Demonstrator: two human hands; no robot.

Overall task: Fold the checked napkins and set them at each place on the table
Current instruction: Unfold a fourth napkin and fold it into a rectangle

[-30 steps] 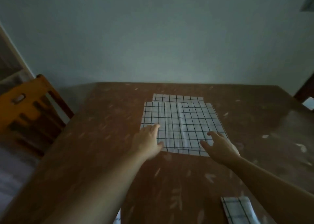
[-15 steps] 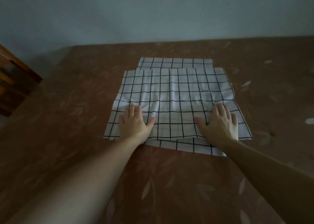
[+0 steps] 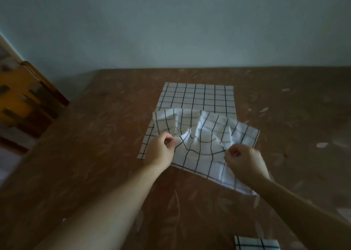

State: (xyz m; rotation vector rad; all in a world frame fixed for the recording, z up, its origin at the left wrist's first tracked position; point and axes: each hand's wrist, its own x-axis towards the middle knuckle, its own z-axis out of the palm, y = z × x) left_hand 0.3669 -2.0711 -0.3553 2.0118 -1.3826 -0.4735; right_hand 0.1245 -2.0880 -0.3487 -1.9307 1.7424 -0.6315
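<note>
- The white cloth napkin with a black checked grid (image 3: pixel 204 135) was lifted and rumpled near the middle of the desk, its far edge raised and wavy, its near right corner drooping down past my right wrist.
- My left hand (image 3: pixel 161 151) pinched the napkin's left part, fingers curled round a bunch of the cloth.
- My right hand (image 3: pixel 243 160) gripped it on the right side, fingers curled in and the fabric puckered toward them.
- Between my two hands the cloth sagged in a shallow hollow, the grid lines bending with it.
- Beneath it lay a second white checked napkin (image 3: pixel 197 97), flat on the desk, its far part showing beyond the lifted one and a strip of its left edge showing beside my left hand.
- A folded checked napkin (image 3: pixel 256 243) sat at the near edge of the view, to the right, well apart from the other two; only part of it showed.
- The brown desk with a pale leaf pattern (image 3: pixel 95 135) carried all three.
- A wooden chair with a slatted orange-brown back (image 3: pixel 28 97) stood off the desk's left side.
- A plain pale wall (image 3: pixel 171 31) rose behind the desk's far edge.
</note>
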